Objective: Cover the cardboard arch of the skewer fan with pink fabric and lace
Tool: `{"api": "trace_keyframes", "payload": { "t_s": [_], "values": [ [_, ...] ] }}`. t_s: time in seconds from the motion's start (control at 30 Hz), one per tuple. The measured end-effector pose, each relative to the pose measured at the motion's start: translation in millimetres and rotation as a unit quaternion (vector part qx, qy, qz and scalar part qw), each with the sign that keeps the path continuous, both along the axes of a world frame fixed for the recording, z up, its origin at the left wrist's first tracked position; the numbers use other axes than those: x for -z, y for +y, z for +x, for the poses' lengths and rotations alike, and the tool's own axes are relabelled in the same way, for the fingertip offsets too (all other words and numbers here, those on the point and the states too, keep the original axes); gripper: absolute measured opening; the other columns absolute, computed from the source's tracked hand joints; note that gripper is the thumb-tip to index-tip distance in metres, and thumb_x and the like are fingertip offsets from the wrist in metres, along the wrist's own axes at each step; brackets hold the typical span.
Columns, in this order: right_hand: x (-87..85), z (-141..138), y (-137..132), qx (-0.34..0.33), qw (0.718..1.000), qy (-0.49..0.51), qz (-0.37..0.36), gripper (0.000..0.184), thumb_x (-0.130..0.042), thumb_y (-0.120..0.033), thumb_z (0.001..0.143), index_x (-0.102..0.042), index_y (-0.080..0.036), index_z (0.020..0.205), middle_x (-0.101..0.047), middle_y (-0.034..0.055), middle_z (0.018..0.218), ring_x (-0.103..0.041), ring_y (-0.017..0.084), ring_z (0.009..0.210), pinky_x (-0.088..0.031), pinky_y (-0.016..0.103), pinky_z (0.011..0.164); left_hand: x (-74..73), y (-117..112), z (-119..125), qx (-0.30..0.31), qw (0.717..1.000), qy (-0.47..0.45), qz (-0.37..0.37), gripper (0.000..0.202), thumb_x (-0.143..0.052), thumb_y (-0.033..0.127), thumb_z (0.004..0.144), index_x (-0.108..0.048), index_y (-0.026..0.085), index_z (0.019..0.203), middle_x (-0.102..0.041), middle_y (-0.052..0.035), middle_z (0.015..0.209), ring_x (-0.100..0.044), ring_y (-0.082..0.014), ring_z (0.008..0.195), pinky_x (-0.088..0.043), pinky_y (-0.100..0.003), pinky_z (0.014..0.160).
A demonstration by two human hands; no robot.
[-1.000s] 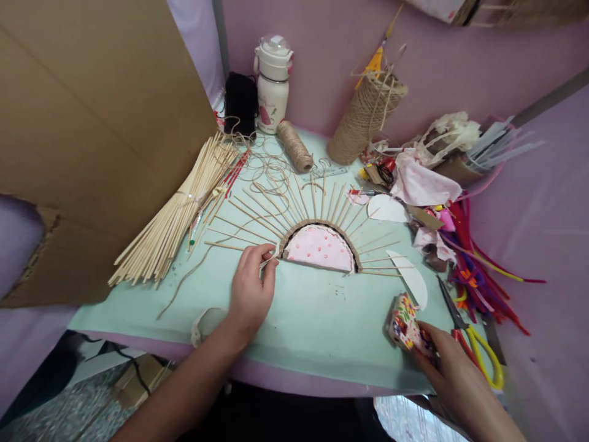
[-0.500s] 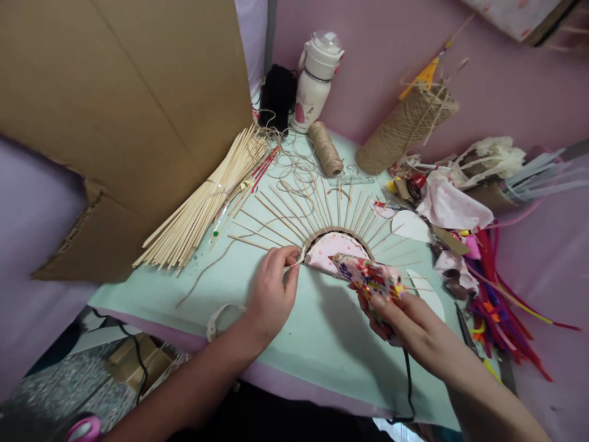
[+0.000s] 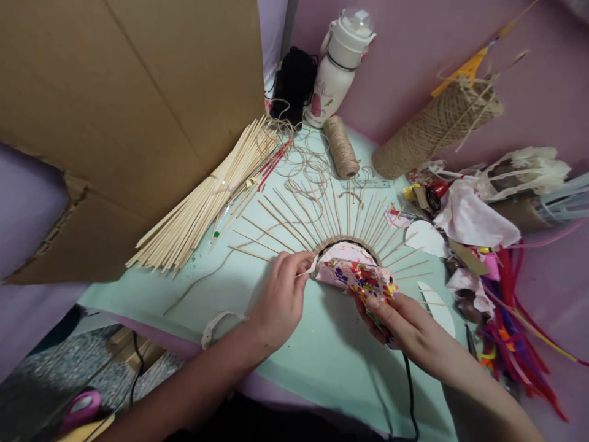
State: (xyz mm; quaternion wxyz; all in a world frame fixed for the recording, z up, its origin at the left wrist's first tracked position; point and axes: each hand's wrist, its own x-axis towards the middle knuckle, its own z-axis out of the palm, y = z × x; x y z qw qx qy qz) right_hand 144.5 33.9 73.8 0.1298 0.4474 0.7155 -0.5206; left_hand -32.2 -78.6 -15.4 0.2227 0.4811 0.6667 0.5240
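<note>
Half-circle [image 3: 347, 251], pink-faced, with thin sticks [image 3: 348, 212] fanned around its curved edge. Location: centre of frame, flat on the table [image 3: 317, 362]. Handling, as judged: light; body fairly stiff, sticks likely easy to snap; best held at the lower corners, clear of the sticks. Left hand [image 3: 277, 302]: grip pinched on a white strip [image 3: 313, 266], at the half-circle's left corner; strip probably soft, limp. Right hand [image 3: 407, 319]: grip wrapped around a flowered tool [image 3: 368, 279] with black cord [image 3: 409, 393]; tool overlaps the half-circle, contact cannot be told.
</note>
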Motion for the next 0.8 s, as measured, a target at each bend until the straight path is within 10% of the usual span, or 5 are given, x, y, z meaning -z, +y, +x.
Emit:
{"api": "trace_keyframes", "payload": {
  "t_s": [0.8],
  "values": [
    [-1.2, -9.4, -8.4, -0.012, 0.998, -0.056, 0.018, 0.063, -0.033, -0.075, 0.087, -0.05, -0.02, 0.061, -0.05, 0.0012, 0.055, -0.047, 0.014, 0.053, -0.039, 0.028, 0.054, -1.0, -0.9, 0.5, -0.03, 0.999, -0.025, -0.005, 0.026, -0.044, 0.011, 0.094, -0.047, 0.021, 0.118, -0.056, -0.005, 0.097, -0.057, -0.0177, 0.098, -0.05, -0.034, 0.088]
  ]
}}
